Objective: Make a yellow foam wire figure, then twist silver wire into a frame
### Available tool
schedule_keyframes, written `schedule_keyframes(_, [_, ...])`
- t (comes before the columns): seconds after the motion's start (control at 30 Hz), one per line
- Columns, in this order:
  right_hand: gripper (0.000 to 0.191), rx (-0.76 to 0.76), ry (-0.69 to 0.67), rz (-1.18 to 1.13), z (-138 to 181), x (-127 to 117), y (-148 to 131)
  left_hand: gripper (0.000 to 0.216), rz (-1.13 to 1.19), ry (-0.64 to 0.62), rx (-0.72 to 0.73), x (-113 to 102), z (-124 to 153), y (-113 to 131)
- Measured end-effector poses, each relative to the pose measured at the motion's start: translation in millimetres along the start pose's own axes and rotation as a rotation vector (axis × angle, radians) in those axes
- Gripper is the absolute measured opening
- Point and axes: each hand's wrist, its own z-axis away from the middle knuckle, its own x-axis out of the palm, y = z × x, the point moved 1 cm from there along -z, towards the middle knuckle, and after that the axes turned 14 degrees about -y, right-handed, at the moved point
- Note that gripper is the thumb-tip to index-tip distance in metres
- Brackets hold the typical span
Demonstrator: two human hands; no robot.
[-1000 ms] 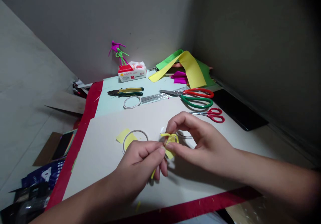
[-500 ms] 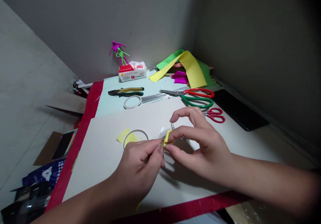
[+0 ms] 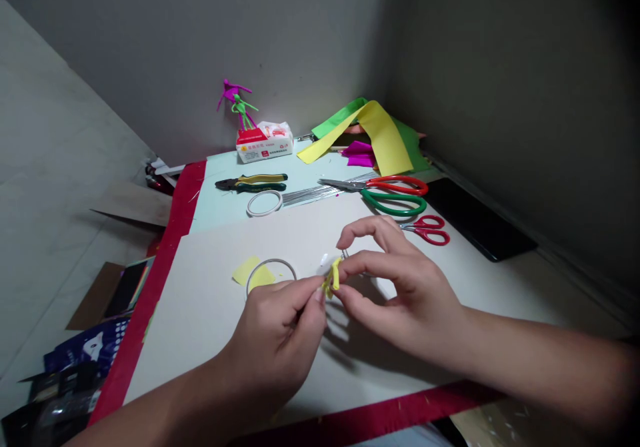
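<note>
Small yellow paper-like piece [image 3: 334, 277] sits right of the thin grey ring [image 3: 271, 260]; left hand [image 3: 283, 332] pinches it, right hand [image 3: 407, 288] touches it, fingertips slightly parted, grip unclear. Light, steady pressure should avoid tearing.

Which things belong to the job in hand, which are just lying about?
Job: yellow piece, held by left hand and right hand; likely also yellow strip, wires, large scissors, small scissors, pliers.

Seemingly just lying about: black slab, red-and-white box, purple figure, green figure.
</note>
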Motion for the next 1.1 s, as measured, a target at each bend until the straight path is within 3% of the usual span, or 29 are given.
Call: schedule_keyframes(1.1, [0.012, 0.017, -0.023, -0.052, -0.8, -0.9, -0.3, 0.021, -0.054, -0.02, 0.088, -0.5, 1.3, 1.1])
